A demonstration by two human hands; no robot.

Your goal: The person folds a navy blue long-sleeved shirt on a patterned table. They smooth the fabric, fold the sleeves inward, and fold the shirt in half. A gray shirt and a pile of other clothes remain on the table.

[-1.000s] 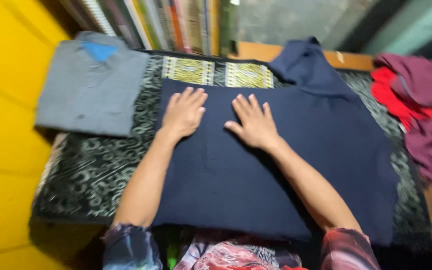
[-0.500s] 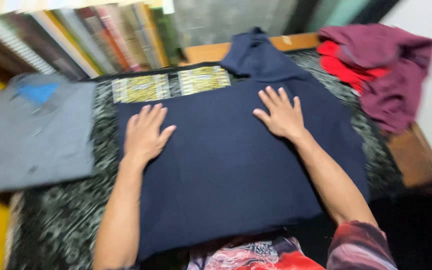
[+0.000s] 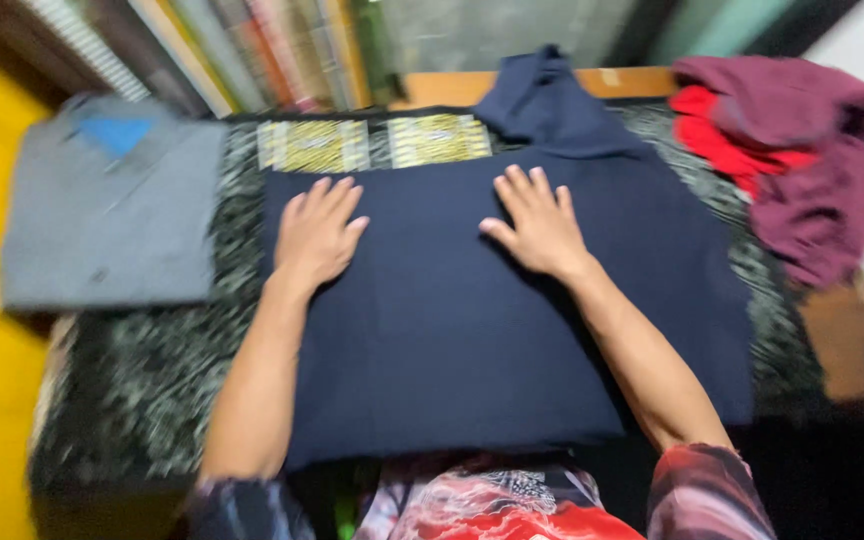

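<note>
Fingers of both hands lie spread, apparently flat, on the navy garment beside a folded grey shirt.

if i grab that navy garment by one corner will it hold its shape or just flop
The navy garment would probably flop: it lies flat and thin on the patterned cloth, with a bunched part at its far edge. It looks light, so a push may wrinkle it rather than slide it whole. The left hand and right hand rest spread on it, pinning it.
</note>
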